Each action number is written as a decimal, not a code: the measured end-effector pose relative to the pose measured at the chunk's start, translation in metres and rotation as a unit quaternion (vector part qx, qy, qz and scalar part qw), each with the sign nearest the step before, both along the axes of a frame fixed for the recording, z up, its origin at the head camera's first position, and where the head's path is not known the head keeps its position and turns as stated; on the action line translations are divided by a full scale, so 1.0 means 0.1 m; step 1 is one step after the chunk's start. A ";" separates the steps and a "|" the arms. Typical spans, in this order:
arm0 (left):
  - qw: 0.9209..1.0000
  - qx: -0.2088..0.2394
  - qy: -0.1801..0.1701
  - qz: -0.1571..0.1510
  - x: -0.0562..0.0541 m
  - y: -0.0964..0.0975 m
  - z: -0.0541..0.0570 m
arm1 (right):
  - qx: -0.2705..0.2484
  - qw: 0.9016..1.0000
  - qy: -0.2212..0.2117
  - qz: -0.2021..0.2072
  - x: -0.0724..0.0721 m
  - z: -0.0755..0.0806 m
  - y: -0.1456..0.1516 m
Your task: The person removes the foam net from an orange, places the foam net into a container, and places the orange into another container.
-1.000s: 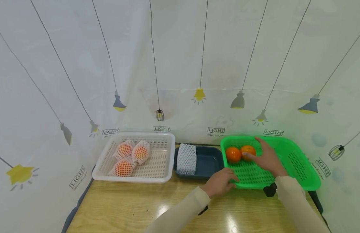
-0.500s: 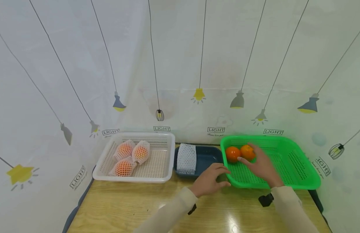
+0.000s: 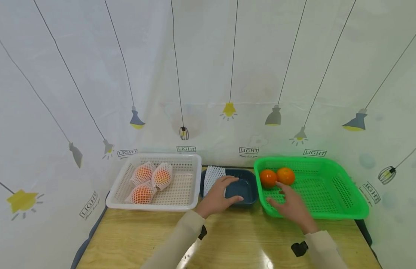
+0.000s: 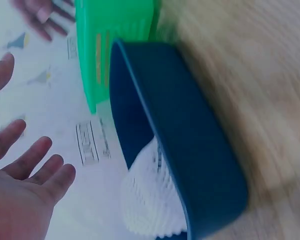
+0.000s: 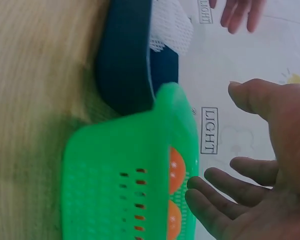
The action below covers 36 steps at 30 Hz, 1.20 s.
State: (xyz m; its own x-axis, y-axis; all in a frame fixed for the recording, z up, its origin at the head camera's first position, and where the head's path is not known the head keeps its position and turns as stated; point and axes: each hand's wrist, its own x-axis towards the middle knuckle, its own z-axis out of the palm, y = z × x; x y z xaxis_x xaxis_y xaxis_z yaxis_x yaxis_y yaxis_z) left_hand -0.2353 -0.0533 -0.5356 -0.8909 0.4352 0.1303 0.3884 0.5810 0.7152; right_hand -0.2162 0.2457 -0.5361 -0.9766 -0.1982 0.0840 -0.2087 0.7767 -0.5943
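My left hand [image 3: 217, 198] hovers above the front of the dark blue tray [image 3: 239, 203], fingers spread and holding nothing. White foam fruit nets [image 3: 214, 175] lie in the left part of that tray, partly hidden behind the hand in the head view. Over the left front of the green basket [image 3: 329, 215] hangs my right hand [image 3: 292, 205], its fingers apart and nothing between them. Two orange fruits, a redder one [image 3: 268, 178] and a lighter one [image 3: 286, 176], sit side by side at the basket's left end, just beyond the right fingertips.
A white basket [image 3: 154, 207] on the left holds three orange fruits in white nets [image 3: 142, 194]. The containers stand in a row at the back of the wooden table [image 3: 241, 239], against a lamp-printed sheet [image 3: 208, 74].
My left hand has left the green basket's rim and moved left over the blue tray. The right hand has drawn back from the lighter orange fruit, toward the basket's front left.
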 end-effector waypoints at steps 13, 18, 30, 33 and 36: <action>0.997 0.014 0.008 0.074 -0.25 -0.47 0.06 | 0.026 0.999 -0.023 0.023 0.14 -0.20 -0.16; 0.995 -0.003 0.012 0.099 -0.35 -0.66 0.09 | 0.035 0.999 -0.011 0.019 0.16 -0.22 -0.19; 0.990 -0.065 0.012 0.122 -0.68 -1.26 0.07 | 0.038 0.999 -0.002 -0.005 0.20 -0.20 -0.23; 0.988 -0.077 -0.004 0.137 -0.77 -1.39 0.09 | 0.038 0.999 -0.002 -0.008 0.21 -0.20 -0.24; 0.984 -0.090 -0.026 0.154 -0.85 -1.50 0.12 | 0.036 0.999 0.000 -0.008 0.20 -0.20 -0.24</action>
